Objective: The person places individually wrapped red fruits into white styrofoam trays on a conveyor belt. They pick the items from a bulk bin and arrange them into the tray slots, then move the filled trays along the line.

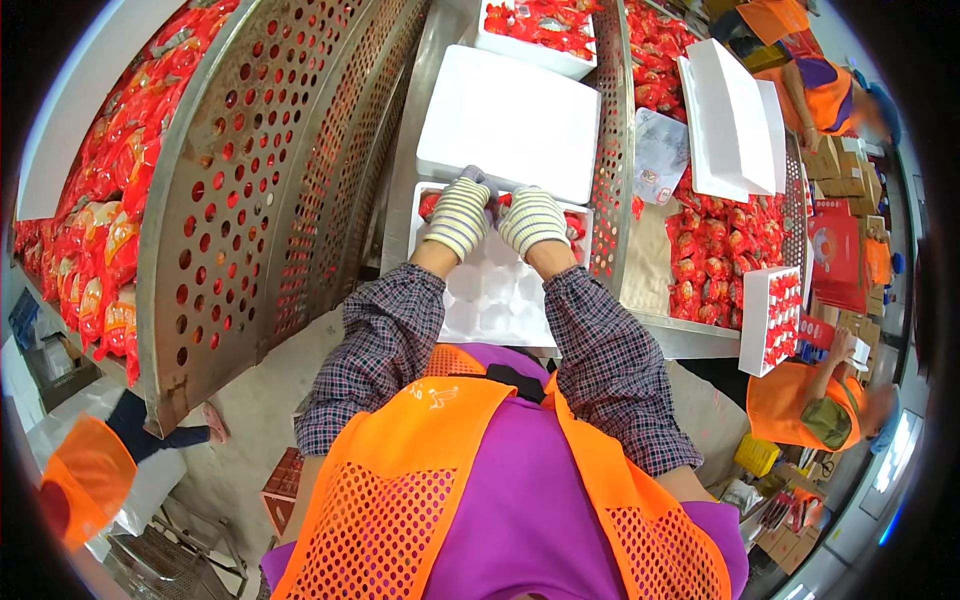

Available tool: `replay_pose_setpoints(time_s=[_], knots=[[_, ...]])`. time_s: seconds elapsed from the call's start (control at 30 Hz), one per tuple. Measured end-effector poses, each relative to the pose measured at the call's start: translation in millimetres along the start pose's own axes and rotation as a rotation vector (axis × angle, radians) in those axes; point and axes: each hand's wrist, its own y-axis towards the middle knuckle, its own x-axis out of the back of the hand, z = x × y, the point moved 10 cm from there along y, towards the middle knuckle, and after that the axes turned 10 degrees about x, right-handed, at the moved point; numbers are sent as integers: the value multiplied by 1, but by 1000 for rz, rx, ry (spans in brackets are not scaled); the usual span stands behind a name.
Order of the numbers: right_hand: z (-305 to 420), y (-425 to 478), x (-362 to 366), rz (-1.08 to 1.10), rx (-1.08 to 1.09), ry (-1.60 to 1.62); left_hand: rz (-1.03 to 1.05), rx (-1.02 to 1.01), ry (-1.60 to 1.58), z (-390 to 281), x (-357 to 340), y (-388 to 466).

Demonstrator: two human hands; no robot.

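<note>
My left hand (459,214) and my right hand (531,217), both in striped knit gloves, are close together over the far part of a white foam box (487,315). The box has round hollows in its near part, and red-wrapped packets (576,225) show at its far end beside my gloves. My fingertips meet near the edge of a white foam lid or box (514,124) just beyond. What lies between my fingers is hidden, so I cannot tell whether either hand grips something.
Perforated metal walls (217,172) flank the work surface. Red packets (97,247) are heaped at left and more (709,262) at right. Another filled foam box (540,34) stands beyond. At right are a clear plastic sheet (660,154) and an upright foam box (757,322). Several people work nearby.
</note>
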Motion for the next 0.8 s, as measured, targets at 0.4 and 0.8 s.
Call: replay_pose_setpoints(time_s=[0.4, 0.8], knots=[[2, 21, -12, 13, 21, -87, -3, 46, -54, 5, 7, -2], [19, 7, -12, -31, 270, -158, 90, 54, -64, -1, 28, 2]])
